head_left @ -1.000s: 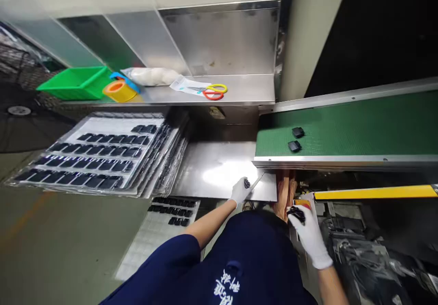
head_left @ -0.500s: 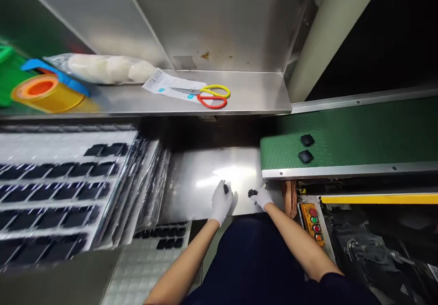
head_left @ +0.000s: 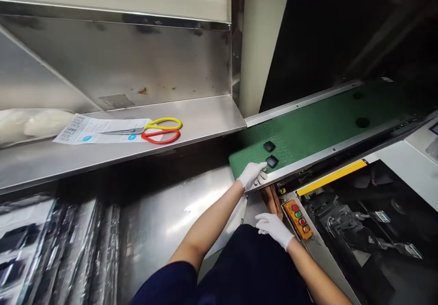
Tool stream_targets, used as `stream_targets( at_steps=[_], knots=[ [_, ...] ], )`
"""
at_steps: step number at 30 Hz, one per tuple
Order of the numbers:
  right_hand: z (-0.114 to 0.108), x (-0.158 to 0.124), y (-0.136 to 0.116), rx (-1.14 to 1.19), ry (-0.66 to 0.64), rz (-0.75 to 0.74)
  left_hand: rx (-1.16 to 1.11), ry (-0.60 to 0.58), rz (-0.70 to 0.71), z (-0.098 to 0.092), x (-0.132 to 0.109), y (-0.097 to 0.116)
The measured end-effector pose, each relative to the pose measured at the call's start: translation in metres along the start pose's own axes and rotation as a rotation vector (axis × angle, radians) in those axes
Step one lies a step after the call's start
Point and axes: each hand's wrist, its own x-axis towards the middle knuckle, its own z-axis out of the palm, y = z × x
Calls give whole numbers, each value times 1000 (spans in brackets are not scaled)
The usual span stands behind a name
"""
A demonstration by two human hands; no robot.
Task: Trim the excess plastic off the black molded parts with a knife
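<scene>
My left hand (head_left: 253, 176) wears a white glove and reaches over the near edge of the green conveyor belt (head_left: 301, 134). Its index finger stretches to the edge of a small black square part (head_left: 272, 161); whether it touches cannot be made out. The other fingers are loosely bent, with nothing visible in them. Just behind lies a second black part (head_left: 269, 146). My right hand (head_left: 273, 229), also gloved in white, hovers by my body, fingers loosely extended and no object showing.
Scissors (head_left: 160, 130) with yellow and red handles lie on a printed sheet (head_left: 99, 131) on the steel shelf (head_left: 208, 116). Stacked plastic trays (head_left: 75, 250) stand at left. An orange button box (head_left: 299, 219) is right of my right hand. Two dark round spots (head_left: 362, 122) show farther along the belt.
The view has swung right. My left hand has moved from the steel table to the belt. The black pieces that were in both hands no longer show there.
</scene>
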Motion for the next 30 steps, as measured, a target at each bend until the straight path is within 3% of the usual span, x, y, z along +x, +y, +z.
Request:
stream_targets(
  at_steps=[3, 6, 10, 13, 16, 19, 21, 24, 27, 30],
  knots=[
    [-33, -38, 2, 102, 172, -46, 48, -55, -27, 7, 33, 32],
    [-61, -70, -2, 182, 330, -86, 79, -79, 31, 21, 30, 50],
    [-81, -101, -32, 382, 571, -242, 96, -272, 138, 59, -29, 48],
    [-85, -118, -62, 535, 532, -359, 105, -496, 147, 90, -79, 42],
    [-87, -130, -75, 590, 455, -313, 90, -571, 127, 100, -95, 45],
    [-90, -144, -70, 740, 329, -317, 47, -365, 108, 79, -65, 54],
    [-92, -156, -63, 851, 178, -351, -15, -132, 76, 54, -30, 58],
    [-90, -173, -55, 964, -4, -349, -102, 99, 5, 23, 28, 57],
    [-87, -186, -51, 989, -59, -275, -178, 180, -43, 11, 69, 51],
    [-88, -193, -46, 980, -34, -242, -244, 223, -55, 15, 92, 48]
  ],
)
